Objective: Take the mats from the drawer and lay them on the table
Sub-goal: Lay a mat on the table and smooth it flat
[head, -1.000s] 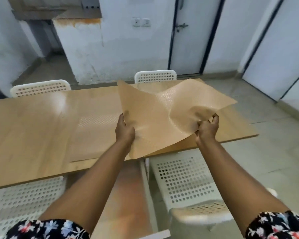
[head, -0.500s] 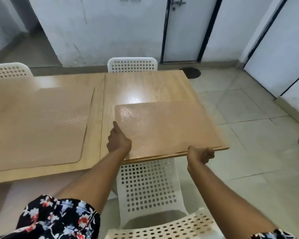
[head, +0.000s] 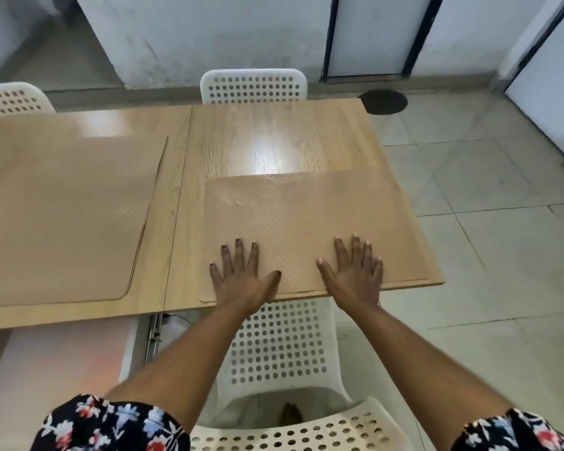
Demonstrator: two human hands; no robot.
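Observation:
A tan textured mat (head: 306, 209) lies flat on the right end of the wooden table (head: 274, 138), its near edge along the table's front edge. My left hand (head: 241, 275) rests palm down on the mat's near left part, fingers spread. My right hand (head: 355, 271) lies flat on its near right part, fingers apart too. Neither hand grips anything. A second, larger tan mat (head: 62, 216) lies flat on the left half of the table. The open drawer (head: 62, 369) shows below the table's front edge at the left.
A white perforated chair (head: 280, 353) stands right below my arms, tucked under the table edge. Two more white chairs, one (head: 254, 86) and the other (head: 10, 99), stand on the far side. Tiled floor (head: 485, 255) lies to the right, with a dark drain cover (head: 385, 101).
The mat was held up, folded, in both hands; then it was laid on the table's right end. Now both hands press flat on it with spread fingers. The view has tilted down.

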